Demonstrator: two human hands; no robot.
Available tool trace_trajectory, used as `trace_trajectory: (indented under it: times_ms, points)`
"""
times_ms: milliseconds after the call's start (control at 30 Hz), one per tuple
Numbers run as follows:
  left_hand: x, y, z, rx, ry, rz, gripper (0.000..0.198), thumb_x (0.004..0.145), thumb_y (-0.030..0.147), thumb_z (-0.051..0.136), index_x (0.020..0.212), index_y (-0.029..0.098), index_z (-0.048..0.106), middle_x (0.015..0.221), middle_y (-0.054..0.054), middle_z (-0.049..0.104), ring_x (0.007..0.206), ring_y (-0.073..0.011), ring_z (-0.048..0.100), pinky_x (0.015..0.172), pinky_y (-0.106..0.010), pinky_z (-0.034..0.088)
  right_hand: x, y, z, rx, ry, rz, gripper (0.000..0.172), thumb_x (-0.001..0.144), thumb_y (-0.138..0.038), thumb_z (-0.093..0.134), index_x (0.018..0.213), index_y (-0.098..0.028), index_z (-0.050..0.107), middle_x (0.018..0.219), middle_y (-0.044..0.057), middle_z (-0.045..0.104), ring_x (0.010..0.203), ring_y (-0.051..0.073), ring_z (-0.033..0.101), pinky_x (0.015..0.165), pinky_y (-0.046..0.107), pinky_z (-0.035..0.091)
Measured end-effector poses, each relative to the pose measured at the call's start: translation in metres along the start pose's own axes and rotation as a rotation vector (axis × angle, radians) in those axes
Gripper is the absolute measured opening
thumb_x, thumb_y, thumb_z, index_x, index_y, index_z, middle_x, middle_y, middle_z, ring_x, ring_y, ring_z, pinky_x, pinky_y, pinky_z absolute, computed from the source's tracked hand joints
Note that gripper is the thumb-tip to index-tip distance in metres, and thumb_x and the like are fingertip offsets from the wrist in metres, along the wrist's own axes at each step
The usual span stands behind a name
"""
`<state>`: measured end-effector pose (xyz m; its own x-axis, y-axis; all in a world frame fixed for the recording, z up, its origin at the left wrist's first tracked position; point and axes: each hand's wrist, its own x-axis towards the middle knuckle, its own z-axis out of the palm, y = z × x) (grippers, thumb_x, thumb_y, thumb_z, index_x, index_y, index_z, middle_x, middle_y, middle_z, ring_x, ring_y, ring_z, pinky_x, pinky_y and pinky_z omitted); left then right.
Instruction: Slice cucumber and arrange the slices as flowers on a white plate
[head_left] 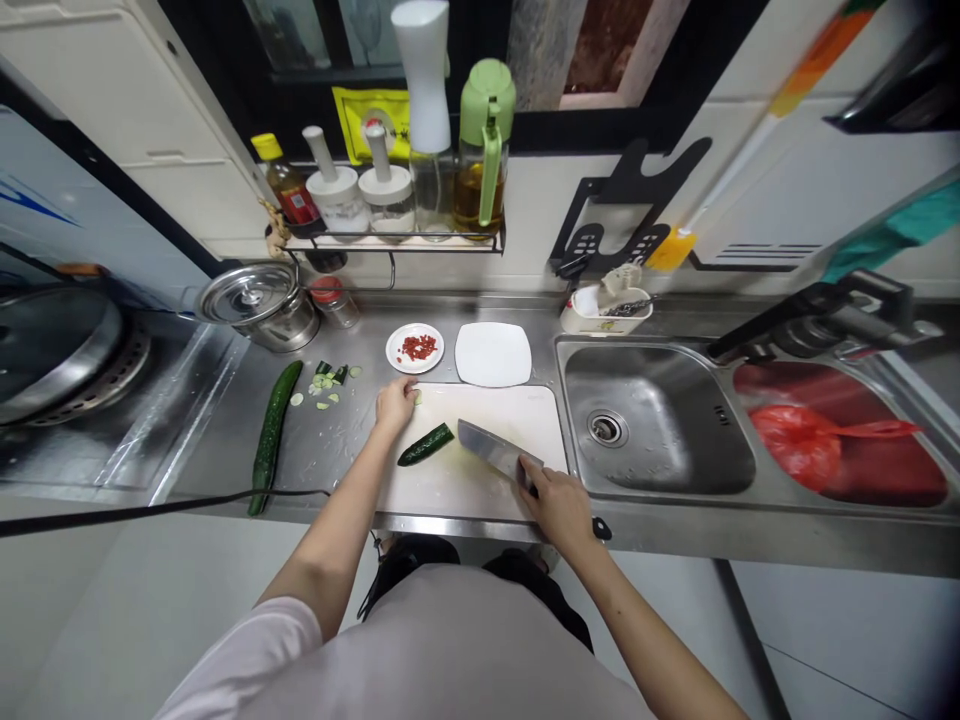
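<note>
My right hand grips the handle of a cleaver, its blade lying over the white cutting board and pointing up-left. Close to the blade's tip, a cut piece of dark green cucumber rests on the board. My left hand is at the board's upper left corner, fingers drawn together at a small pale cucumber slice. Left of the board lie several cucumber slices and end bits on the steel counter. Farther left is a long whole cucumber.
Behind the board stand a plate of chopped red pieces and a white square plate. A lidded pot and a jar are at back left. The sink adjoins at right; a seasoning rack hangs above.
</note>
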<state>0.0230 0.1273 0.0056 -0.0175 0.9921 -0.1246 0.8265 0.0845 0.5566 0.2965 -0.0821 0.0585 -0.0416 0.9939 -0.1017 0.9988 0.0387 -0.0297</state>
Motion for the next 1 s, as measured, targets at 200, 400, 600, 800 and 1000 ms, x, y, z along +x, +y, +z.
trace_trajectory:
  times_ms: [200, 400, 600, 800, 1000]
  points:
    - [-0.006, 0.0, 0.006, 0.037, 0.081, 0.002, 0.021, 0.08, 0.023, 0.061, 0.099, 0.023, 0.07, 0.096, -0.008, 0.068, 0.09, -0.0219, 0.062, 0.083, -0.032, 0.045, 0.003, -0.002, 0.0, 0.037, -0.047, 0.023, 0.041, 0.095, -0.039, 0.048, 0.131, -0.022, 0.057, 0.084, 0.005, 0.071, 0.081, 0.02, 0.064, 0.072, 0.028, 0.034]
    - [-0.01, -0.003, 0.005, -0.025, 0.132, 0.009, 0.018, 0.083, 0.027, 0.056, 0.087, 0.021, 0.072, 0.093, -0.009, 0.067, 0.093, -0.0238, 0.061, 0.084, -0.034, 0.044, 0.007, -0.006, -0.009, 0.08, -0.161, 0.065, 0.039, 0.097, -0.033, 0.04, 0.131, -0.022, 0.056, 0.093, 0.007, 0.073, 0.086, 0.02, 0.067, 0.072, 0.027, 0.037]
    - [-0.034, -0.011, -0.007, -0.3, 0.318, -0.062, 0.031, 0.088, 0.032, 0.048, 0.107, 0.019, 0.068, 0.103, -0.008, 0.068, 0.091, -0.0193, 0.061, 0.087, -0.031, 0.046, 0.015, -0.015, -0.012, 0.189, -0.254, 0.141, 0.038, 0.101, -0.035, 0.029, 0.124, -0.022, 0.056, 0.091, 0.006, 0.074, 0.081, 0.02, 0.068, 0.065, 0.027, 0.035]
    - [-0.091, 0.0, -0.001, -0.24, 0.206, 0.278, 0.025, 0.09, 0.032, 0.051, 0.1, 0.021, 0.071, 0.1, -0.008, 0.068, 0.096, -0.0196, 0.061, 0.088, -0.032, 0.047, 0.031, -0.033, -0.024, 0.319, -0.357, 0.12, 0.03, 0.1, -0.031, 0.032, 0.121, -0.02, 0.051, 0.091, 0.005, 0.072, 0.082, 0.018, 0.066, 0.063, 0.026, 0.032]
    - [-0.106, 0.005, 0.016, -0.107, 0.095, 0.477, 0.025, 0.091, 0.034, 0.053, 0.103, 0.025, 0.073, 0.101, -0.007, 0.069, 0.096, -0.0192, 0.061, 0.088, -0.034, 0.048, 0.043, -0.053, -0.039, 0.238, -0.424, 0.046, 0.029, 0.101, -0.028, 0.029, 0.117, -0.018, 0.052, 0.089, 0.008, 0.07, 0.083, 0.02, 0.067, 0.064, 0.026, 0.035]
